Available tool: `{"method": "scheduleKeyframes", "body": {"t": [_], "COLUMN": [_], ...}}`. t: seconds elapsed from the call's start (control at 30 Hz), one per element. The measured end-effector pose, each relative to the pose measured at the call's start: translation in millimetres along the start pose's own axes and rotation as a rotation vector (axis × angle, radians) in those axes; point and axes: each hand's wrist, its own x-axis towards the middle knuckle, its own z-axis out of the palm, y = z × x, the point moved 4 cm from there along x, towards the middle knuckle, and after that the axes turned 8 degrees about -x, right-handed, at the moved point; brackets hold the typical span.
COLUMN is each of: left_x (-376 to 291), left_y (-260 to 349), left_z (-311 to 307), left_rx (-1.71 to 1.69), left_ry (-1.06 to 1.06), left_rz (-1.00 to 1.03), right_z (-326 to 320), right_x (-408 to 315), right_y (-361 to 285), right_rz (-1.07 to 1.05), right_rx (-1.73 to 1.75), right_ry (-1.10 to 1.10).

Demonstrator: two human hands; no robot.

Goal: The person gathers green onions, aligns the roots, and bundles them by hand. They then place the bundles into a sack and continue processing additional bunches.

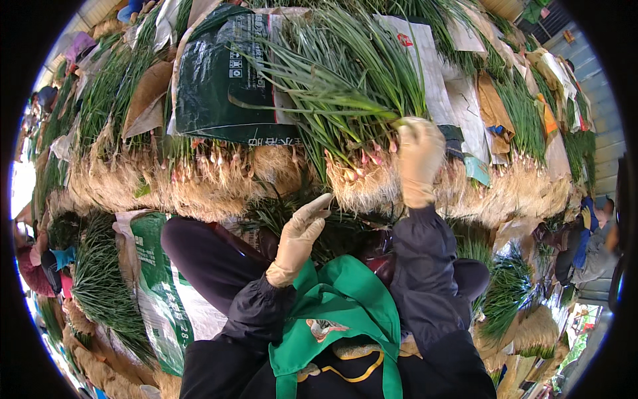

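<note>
My right hand (421, 159), in a pale glove, is slightly blurred at the right side of a loose pile of green onions (349, 99). Its fingertips pinch a green onion stalk (384, 111) whose leaves stretch leftward across the pile. Pinkish bulbs (369, 157) and a thick mat of pale roots (366, 189) face me below the leaves. My left hand (301, 239), gloved too, hovers over my lap near the roots' lower left edge. Its fingers are extended and slightly apart, with nothing in them.
A dark green printed sack (219, 85) covers onions left of the pile; a white sack (423, 65) lies to its right. More rooted onions (521, 119) line both sides. Beside my knee is a green and white sack (162, 279). People (588, 244) sit at the far right and left.
</note>
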Motion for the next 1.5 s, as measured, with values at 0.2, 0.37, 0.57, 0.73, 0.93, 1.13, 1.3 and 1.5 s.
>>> {"method": "scheduleKeyframes", "body": {"t": [0.2,0.37,0.57,0.73,0.93,1.13,1.3,1.5], "left_x": [46.4,53.8,52.1,52.6,18.7,1.2,-8.7,-27.1], "left_y": [-31.7,-49.4,-68.2,-56.5,-67.5,-80.2,-74.5,-60.9], "left_z": [33.5,25.1,15.6,14.0,-7.4,-29.9,-31.6,-45.4], "left_rx": [-0.28,-0.524,-0.82,-0.738,-0.563,-0.726,-0.657,-0.823], "left_ry": [-0.149,-0.132,-0.061,-0.001,0.208,0.152,0.109,0.122], "left_rz": [-0.195,-0.304,-0.358,-0.216,-0.295,-0.238,-0.274,-0.349], "right_z": [3.1,27.9,33.2,15.9,30.5,60.8,53.2,-19.8], "right_x": [-92.5,-112.6,-129.4,-126.6,-113.1,-142.1,-141.3,-99.3], "right_y": [-16.5,-18.5,-29.5,-24.8,-53.8,-59.3,-42.7,-20.7], "right_rz": [0.165,0.225,0.195,0.424,-0.062,-0.335,-0.128,0.6], "right_rx": [0.253,0.107,0.342,0.689,0.406,0.25,-0.042,0.425], "right_ry": [-0.444,-0.697,-0.543,-0.256,-0.73,-0.786,-0.32,-0.172]}}
